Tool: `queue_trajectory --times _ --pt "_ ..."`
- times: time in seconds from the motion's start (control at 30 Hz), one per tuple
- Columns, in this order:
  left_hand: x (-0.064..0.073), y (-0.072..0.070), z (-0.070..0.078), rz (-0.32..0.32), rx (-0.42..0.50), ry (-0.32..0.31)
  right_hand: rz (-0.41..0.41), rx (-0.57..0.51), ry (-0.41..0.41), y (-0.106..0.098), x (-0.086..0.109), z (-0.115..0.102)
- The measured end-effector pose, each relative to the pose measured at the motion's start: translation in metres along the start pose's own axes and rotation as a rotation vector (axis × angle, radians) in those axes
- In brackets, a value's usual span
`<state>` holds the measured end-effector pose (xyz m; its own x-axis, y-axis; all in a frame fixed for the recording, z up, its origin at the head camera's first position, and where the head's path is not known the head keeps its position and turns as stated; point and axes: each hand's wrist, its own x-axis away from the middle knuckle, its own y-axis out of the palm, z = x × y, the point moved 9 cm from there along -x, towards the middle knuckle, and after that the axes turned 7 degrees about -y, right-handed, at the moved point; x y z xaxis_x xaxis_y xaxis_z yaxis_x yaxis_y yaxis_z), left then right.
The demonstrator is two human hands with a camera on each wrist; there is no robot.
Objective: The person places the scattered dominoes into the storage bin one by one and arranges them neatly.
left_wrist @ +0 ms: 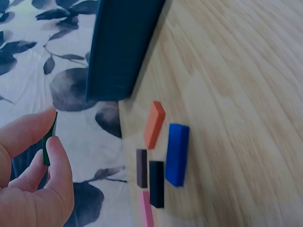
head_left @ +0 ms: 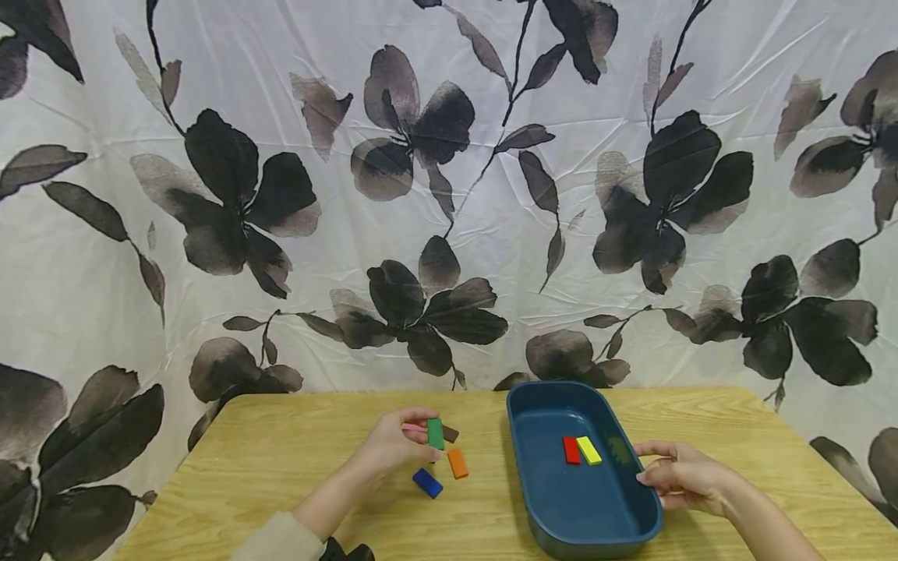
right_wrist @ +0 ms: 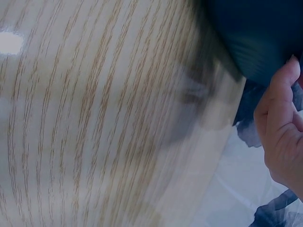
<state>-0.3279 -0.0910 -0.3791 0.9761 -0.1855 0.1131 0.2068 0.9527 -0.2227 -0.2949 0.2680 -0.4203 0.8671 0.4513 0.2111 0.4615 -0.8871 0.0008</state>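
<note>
My left hand [head_left: 386, 450] pinches a green block [head_left: 436, 433] between thumb and fingertips, above the table left of a dark blue plastic bin [head_left: 582, 510]. Below it on the wood lie an orange block [head_left: 457, 463], a blue block [head_left: 427, 483] and a brown block [head_left: 450, 434]. The left wrist view also shows a black block [left_wrist: 156, 184] and a pink block [left_wrist: 146, 208] beside them. Inside the bin, a red block [head_left: 571, 450] rests close to a yellow block [head_left: 589, 450]. My right hand [head_left: 691, 477] holds the bin's right side, thumb at the rim and fingers outside.
The light wooden table [head_left: 281, 436] carries everything. Behind its back edge hangs a white curtain [head_left: 519, 234] with dark printed flowers. The bin's raised walls stand right of the loose blocks.
</note>
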Motion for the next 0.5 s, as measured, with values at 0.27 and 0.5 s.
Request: queue_trajectory --times 0.27,0.5 --pt "-0.004 0.021 0.007 -0.085 0.026 0.012 0.035 0.068 0.009 -0.001 -0.005 -0.003" --pt "-0.012 0.041 0.012 -0.091 0.004 0.009 0.031 0.076 0.001 -0.003 -0.003 -0.005"
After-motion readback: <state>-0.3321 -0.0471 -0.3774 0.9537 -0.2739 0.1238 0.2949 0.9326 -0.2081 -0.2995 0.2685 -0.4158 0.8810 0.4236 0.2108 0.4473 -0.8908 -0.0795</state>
